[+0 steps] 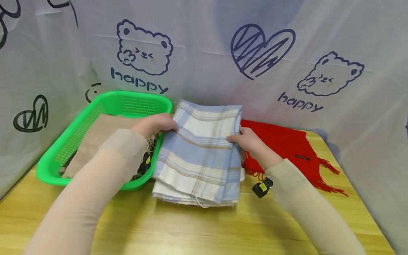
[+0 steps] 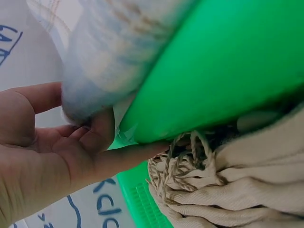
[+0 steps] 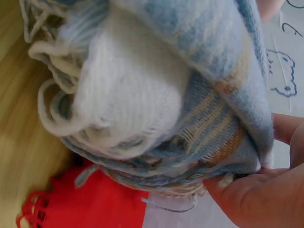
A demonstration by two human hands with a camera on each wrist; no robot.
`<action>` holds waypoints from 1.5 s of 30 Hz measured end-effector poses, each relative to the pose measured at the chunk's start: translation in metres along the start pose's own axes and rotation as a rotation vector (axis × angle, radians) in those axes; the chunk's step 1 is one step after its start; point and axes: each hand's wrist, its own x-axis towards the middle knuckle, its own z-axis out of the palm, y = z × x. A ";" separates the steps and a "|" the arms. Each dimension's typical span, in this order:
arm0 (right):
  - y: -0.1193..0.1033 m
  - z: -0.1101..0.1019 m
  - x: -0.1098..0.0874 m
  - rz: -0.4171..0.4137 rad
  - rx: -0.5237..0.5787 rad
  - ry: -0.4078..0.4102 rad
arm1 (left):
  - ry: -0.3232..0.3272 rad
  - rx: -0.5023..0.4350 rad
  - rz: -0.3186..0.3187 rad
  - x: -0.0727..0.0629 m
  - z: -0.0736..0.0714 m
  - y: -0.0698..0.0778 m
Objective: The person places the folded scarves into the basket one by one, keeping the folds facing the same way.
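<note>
A folded plaid scarf [image 1: 200,152] in blue, white and tan is held up between both hands, just right of the basket. My left hand [image 1: 156,124] pinches its left edge, thumb on top and fingers beneath; in the left wrist view the fingers curl under the soft fold [image 2: 99,61]. My right hand [image 1: 248,140] grips the right edge the same way, and fringe [image 3: 137,166] hangs below it in the right wrist view. The green basket [image 1: 160,99] holds a folded beige scarf [image 1: 92,145] with twisted fringe [image 2: 185,161], close under the left hand.
A red fringed scarf [image 1: 280,145] lies flat on the wooden table [image 1: 178,230] at the right, partly behind the right hand. Black wrist devices [image 1: 262,187] hang at the sleeves. A white printed cloth [image 1: 204,53] stands behind the table.
</note>
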 end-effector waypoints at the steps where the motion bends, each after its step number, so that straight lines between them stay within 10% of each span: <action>1: 0.001 -0.002 0.000 0.001 -0.004 0.003 | 0.005 0.000 0.007 0.001 0.002 0.001; 19: -0.002 -0.025 0.001 0.011 0.062 -0.020 | 0.030 -0.030 0.053 0.003 0.007 0.015; 31: -0.054 -0.029 0.009 -0.056 0.199 -0.011 | 0.080 -0.109 0.059 -0.017 -0.043 0.022; 45: -0.134 0.011 0.021 -0.094 0.289 0.030 | 0.288 -0.120 0.104 -0.042 -0.108 -0.015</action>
